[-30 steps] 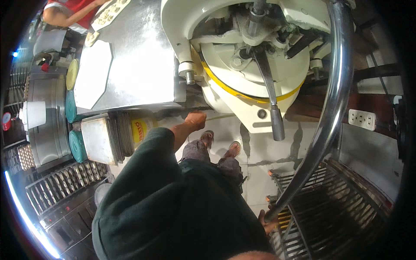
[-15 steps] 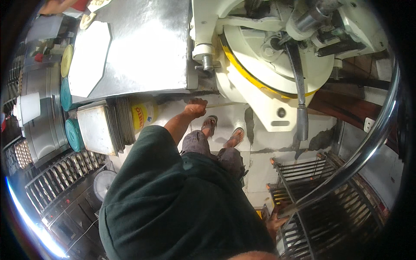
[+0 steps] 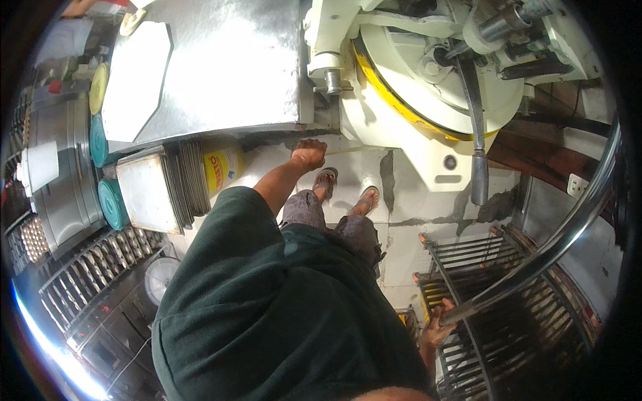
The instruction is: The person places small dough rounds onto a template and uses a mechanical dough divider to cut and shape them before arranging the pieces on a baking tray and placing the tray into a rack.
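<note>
My left hand [image 3: 309, 154] is closed below the steel worktable [image 3: 241, 93], beside a thin pale strip; whether it grips that strip or anything else I cannot make out. My right hand [image 3: 438, 321], low at the right, is shut on the end of a long curved steel bar [image 3: 570, 220] that rises along the right side. Ahead stands a cream machine [image 3: 421, 170] with a round housing, yellow band and dark lever [image 3: 479, 175]. A white board [image 3: 137, 80] lies on the table's left part. My sandalled feet show on the tiles between my hands.
Metal trays [image 3: 147, 194] stand upright by a yellow container [image 3: 221, 167] and teal lids [image 3: 112, 204] at left. Dark racks [image 3: 488, 281] stand low right, below a wall socket [image 3: 576, 185]. Rows of moulds [image 3: 107, 260] are lower left. Another person's arm [image 3: 73, 10] edges in top left.
The view has shifted, so table and machine sit higher and farther right. The bar's upper part appears farther right and lower; my right hand, still on it, is higher. My left hand stays closed.
</note>
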A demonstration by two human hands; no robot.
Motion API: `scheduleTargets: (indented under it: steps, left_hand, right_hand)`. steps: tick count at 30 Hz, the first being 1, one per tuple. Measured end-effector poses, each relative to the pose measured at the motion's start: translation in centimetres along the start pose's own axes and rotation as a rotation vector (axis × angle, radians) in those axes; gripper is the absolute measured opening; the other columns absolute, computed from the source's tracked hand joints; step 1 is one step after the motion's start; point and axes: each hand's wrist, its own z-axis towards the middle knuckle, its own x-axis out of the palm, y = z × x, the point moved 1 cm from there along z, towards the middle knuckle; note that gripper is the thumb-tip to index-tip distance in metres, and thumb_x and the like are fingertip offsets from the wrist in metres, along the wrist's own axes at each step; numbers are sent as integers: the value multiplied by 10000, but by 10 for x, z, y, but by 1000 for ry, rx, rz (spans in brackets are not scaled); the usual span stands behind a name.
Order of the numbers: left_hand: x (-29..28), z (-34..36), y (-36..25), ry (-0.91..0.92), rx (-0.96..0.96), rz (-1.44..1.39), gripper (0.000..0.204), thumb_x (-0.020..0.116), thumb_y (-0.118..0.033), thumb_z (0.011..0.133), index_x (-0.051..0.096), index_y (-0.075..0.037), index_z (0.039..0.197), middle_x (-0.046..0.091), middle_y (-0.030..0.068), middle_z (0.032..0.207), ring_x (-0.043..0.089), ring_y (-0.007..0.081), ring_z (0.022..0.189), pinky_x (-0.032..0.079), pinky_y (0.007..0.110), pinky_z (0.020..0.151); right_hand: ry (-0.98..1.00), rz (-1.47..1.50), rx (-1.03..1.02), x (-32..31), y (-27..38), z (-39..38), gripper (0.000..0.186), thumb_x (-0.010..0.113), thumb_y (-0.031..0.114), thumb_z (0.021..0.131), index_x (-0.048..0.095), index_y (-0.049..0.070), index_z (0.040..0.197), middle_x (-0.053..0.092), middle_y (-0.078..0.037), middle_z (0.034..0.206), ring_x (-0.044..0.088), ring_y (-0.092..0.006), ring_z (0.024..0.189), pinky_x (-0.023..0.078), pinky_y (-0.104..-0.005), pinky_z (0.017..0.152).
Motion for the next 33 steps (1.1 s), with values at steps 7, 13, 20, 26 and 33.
scheduleTargets:
  steps: [7,13,20,26,33]
  left_hand:
    - [2,2,1,7,-23,8,312,614,-226,897,690,-46,1141,717,204,1147,697,387,1090,556,482,951]
    - [-9,-2,-7,65,-39,-17,378,622,-283,920,654,-45,1212,668,206,1260,642,363,1207,506,481,1032]
    - [6,3,4,-4,9,-13,382,639,-304,914,644,-50,1200,679,200,1230,654,376,1166,518,500,998]
    - [0,-1,1,30,3,-50,417,626,-328,923,622,-45,1229,649,202,1286,612,371,1239,486,500,1042]
    - [17,5,7,-122,58,-138,437,655,-398,924,605,-93,1232,644,188,1275,623,380,1195,501,509,997]
  right_hand:
    - [9,-88,-154,4,15,7,361,665,284,1005,605,-51,1129,492,-5,813,419,-132,721,347,-301,630]
    - [-80,59,-33,11,27,5,439,694,341,926,631,-55,1102,507,-42,792,446,-160,718,368,-348,637]
    - [-103,-12,-48,7,9,6,488,706,370,911,622,-48,1148,553,-68,880,501,-191,793,409,-360,693]
    - [-93,-14,16,9,33,4,490,703,367,922,620,-46,1172,605,-97,1021,545,-209,907,446,-360,801]
    - [-78,-31,-121,4,14,5,388,670,302,978,620,-31,1173,545,-46,910,487,-166,812,410,-323,734]
